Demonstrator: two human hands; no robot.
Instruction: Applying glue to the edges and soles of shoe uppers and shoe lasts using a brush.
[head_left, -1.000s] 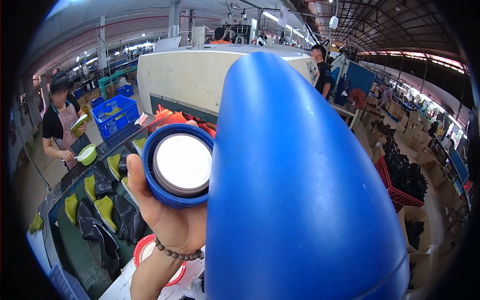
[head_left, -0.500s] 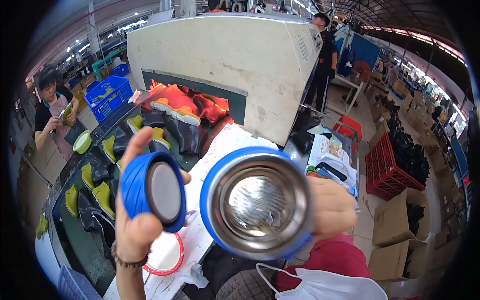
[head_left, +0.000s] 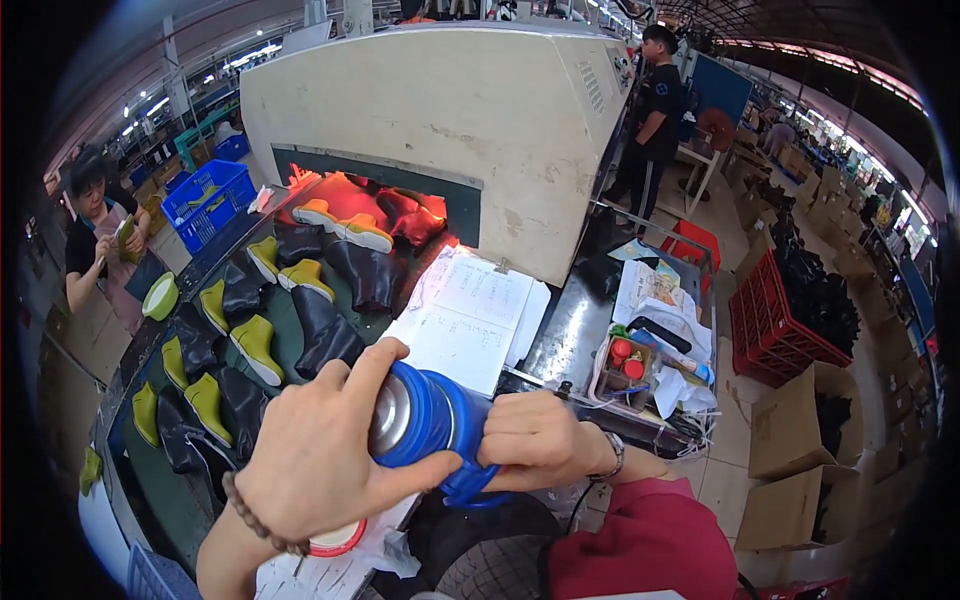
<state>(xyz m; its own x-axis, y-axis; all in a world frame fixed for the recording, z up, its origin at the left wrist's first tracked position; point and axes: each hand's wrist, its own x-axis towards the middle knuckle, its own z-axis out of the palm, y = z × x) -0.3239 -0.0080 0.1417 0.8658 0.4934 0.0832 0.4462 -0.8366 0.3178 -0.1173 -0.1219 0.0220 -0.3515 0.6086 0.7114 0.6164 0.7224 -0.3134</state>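
Observation:
My left hand [head_left: 325,445] is wrapped around the blue lid [head_left: 425,395] of an insulated flask, thumb along its underside and fingers over the top. A silvery disc shows in the lid's end, facing left. The blue flask [head_left: 468,425] lies tilted on its side, its mouth end against the lid. My right hand [head_left: 535,440] is closed around the flask on the right, beside a blue handle-like part. Whether the lid is fully seated cannot be seen. Below my left wrist, a white tub with a red rim [head_left: 338,542] is partly hidden.
Boots with yellow-green soles [head_left: 255,350] cover the conveyor at left, leading into a large cream machine [head_left: 430,130] with a red glow. An open notebook [head_left: 465,310] lies ahead. Red crate [head_left: 785,320] and cardboard boxes [head_left: 800,425] stand right. Co-worker [head_left: 100,235] at left handles a shoe part.
The lid and flask, held apart before with the flask's steel interior showing, are now together. Both hands have come closer to each other, and the flask has turned its mouth leftward.

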